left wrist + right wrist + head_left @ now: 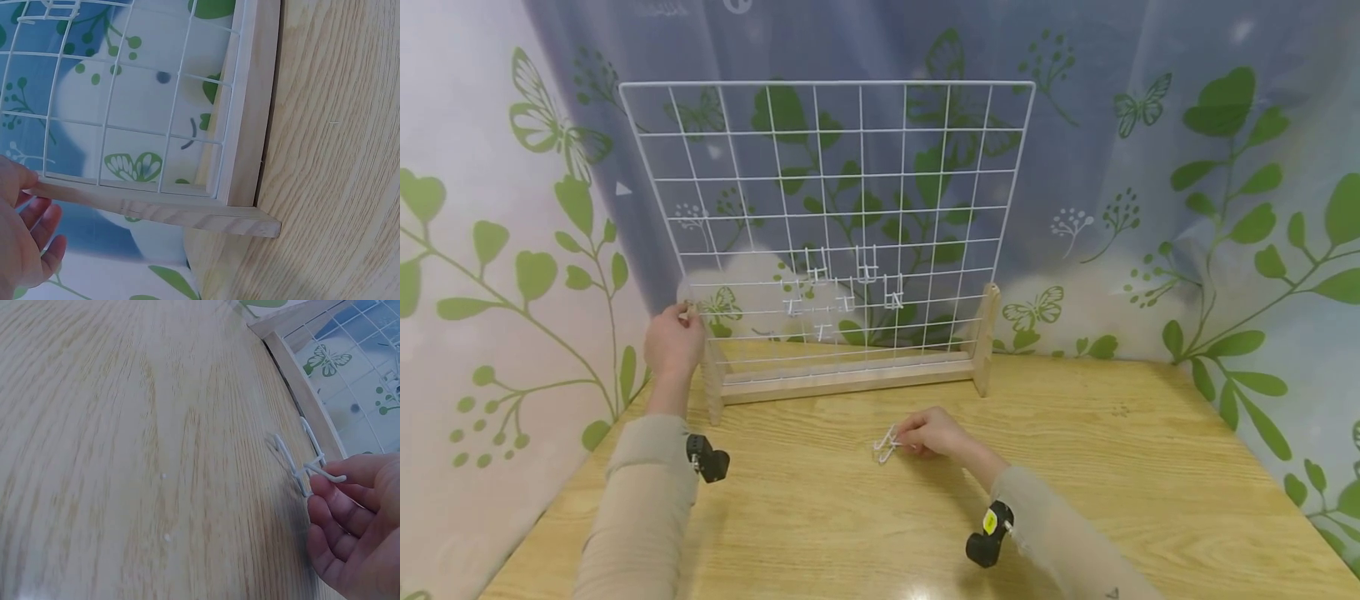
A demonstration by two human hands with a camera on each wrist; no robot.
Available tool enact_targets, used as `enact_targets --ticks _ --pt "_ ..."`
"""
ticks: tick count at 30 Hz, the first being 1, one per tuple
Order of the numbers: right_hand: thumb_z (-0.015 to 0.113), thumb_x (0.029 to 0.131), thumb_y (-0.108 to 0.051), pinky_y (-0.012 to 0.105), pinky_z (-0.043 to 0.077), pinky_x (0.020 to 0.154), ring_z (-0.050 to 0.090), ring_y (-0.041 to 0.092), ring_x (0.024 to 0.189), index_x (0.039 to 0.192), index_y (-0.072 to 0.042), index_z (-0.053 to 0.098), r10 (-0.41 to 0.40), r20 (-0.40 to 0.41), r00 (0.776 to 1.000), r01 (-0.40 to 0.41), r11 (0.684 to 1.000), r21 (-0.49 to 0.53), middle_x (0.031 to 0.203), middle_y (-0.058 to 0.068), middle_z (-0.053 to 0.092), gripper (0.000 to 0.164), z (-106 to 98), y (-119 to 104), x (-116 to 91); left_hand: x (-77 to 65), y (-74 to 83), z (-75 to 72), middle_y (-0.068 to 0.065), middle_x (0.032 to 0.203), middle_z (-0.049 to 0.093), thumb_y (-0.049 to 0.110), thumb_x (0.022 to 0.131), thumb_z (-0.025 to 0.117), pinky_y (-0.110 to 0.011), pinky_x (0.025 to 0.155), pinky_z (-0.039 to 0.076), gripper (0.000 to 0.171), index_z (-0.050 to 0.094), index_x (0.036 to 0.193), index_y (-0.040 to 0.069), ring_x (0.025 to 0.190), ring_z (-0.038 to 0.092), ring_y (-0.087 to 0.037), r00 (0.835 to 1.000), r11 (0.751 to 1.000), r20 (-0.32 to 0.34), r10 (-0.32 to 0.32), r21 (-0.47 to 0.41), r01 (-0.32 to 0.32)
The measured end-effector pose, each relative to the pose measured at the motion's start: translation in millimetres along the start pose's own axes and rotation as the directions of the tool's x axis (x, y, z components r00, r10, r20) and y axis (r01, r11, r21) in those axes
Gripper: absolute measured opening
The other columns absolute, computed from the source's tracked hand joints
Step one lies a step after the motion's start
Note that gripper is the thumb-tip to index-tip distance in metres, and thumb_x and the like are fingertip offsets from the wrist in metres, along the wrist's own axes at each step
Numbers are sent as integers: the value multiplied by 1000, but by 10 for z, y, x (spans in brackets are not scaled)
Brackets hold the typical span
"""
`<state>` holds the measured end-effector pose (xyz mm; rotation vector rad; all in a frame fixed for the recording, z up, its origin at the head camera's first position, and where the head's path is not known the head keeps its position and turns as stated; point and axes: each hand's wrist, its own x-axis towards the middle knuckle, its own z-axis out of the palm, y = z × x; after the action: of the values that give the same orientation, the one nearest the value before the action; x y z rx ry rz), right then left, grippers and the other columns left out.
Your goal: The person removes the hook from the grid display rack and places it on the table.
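White wire hook [310,464] pinched in the right hand [934,433], over the yellow wood-grain worktop [820,508]; left hand [674,342] pinches the pale wooden stand [850,383], grip partly hidden. Hooks [867,270] on the white wire grid [861,131] look fuzzy.

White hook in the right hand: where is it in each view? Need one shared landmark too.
Head: the white hook is a little below centre, pinched by the right hand in front of the stand.
Left wrist: not in it.
Right wrist: right of centre, around mid-height, at the fingertips.
Landmark: the white wire grid, upper middle in head, upper left in left wrist, top right in right wrist.
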<state>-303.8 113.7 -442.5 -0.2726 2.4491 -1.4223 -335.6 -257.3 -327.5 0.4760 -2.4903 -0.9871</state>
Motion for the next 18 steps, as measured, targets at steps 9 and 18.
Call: enact_targets --ticks 9,18 --pt "63 84 -4 19 39 50 49 7 55 95 4 69 -29 37 999 29 1000 1 64 -3 57 16 -40 7 -7 24 -19 -1 -22 120 57 26 98 37 -51 89 42 47 42 139 4 107 54 -39 1000 1000 20 -7 3 7" --pt "61 87 -7 26 44 57 56 11 64 103 4 66 -30 -2 1000 30 999 24 77 4 68 20 -166 -113 31 23 -32 13 -22 115 58 28 98 36 -50 83 44 47 45 137 3 102 55 -39 1000 1000 4 -7 14 7"
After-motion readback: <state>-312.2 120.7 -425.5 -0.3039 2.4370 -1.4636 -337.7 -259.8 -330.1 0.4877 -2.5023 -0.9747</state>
